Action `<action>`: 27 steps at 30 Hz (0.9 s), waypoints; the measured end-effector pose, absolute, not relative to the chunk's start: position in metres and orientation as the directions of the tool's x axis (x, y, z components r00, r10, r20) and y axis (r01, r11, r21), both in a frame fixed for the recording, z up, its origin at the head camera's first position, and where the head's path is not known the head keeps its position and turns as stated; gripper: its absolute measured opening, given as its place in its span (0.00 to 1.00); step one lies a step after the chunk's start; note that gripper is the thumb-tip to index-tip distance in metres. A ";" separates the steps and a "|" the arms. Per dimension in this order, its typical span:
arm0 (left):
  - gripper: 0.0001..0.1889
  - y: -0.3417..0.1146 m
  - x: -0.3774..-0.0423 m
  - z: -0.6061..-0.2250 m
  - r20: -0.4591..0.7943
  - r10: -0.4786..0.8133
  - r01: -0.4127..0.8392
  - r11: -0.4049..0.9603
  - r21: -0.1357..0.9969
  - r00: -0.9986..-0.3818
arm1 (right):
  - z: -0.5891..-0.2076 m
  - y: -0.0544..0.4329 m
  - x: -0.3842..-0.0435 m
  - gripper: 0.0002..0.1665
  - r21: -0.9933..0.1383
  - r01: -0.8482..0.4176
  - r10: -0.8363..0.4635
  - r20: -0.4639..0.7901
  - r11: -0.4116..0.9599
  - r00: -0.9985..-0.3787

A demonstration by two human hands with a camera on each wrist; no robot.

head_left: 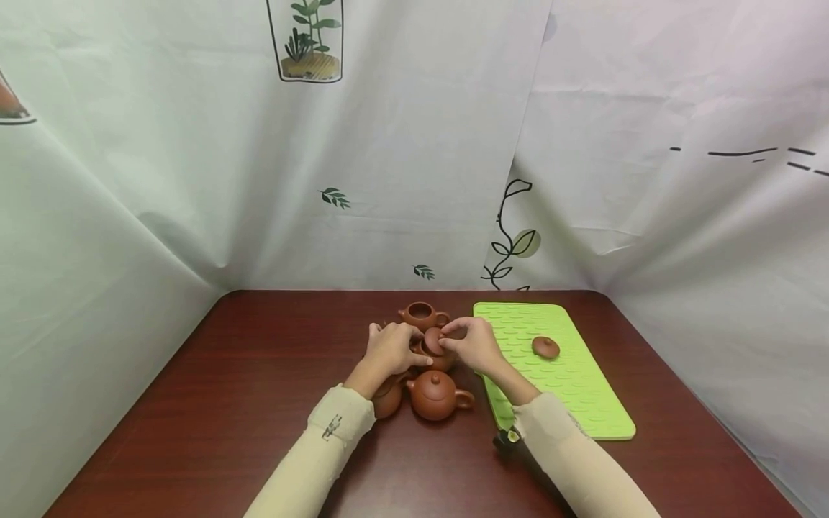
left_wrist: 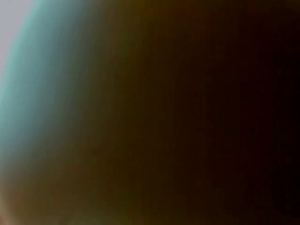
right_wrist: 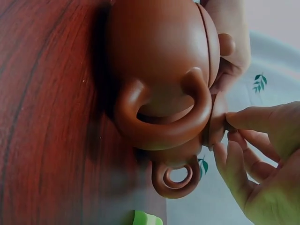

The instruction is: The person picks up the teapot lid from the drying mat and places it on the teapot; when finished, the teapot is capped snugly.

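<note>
In the head view my right hand [head_left: 476,344] pinches the knob of a reddish-brown teapot lid [head_left: 432,341], tilted over the mouth of a clay teapot [head_left: 440,360]. My left hand [head_left: 391,350] holds that teapot from the left, thumb and fingers around its upper part. The right wrist view shows the fingers [right_wrist: 251,117] on the lid [right_wrist: 216,119], close to the teapot's rim. In front stands a lidded teapot [head_left: 433,397], its handle to the right. Another teapot [head_left: 387,401] is partly hidden under my left wrist. The left wrist view is dark and blurred.
Behind the hands stands a lidless teapot [head_left: 419,314]. A green ribbed mat [head_left: 583,388] lies on the right of the dark red wooden table [head_left: 259,374], with a loose lid [head_left: 546,348] on it. A small dark object [head_left: 506,439] is by my right cuff. White cloth hangs around.
</note>
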State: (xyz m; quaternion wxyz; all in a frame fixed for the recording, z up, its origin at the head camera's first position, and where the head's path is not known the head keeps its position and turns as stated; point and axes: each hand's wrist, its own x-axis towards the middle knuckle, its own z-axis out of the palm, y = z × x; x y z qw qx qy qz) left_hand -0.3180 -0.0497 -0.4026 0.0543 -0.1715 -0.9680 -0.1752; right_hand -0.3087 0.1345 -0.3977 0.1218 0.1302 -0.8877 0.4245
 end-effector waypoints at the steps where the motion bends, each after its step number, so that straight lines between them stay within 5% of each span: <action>1: 0.25 -0.050 -0.318 -0.403 0.167 0.313 0.352 0.879 0.321 -0.935 | -0.398 0.134 -0.309 0.05 -0.726 -0.334 -0.129 0.324 0.601 -0.937; 27: 0.28 -0.051 -0.320 -0.394 0.106 0.348 0.363 0.907 0.213 -0.932 | -0.408 0.127 -0.318 0.02 -0.717 -0.354 -0.185 0.306 0.601 -0.934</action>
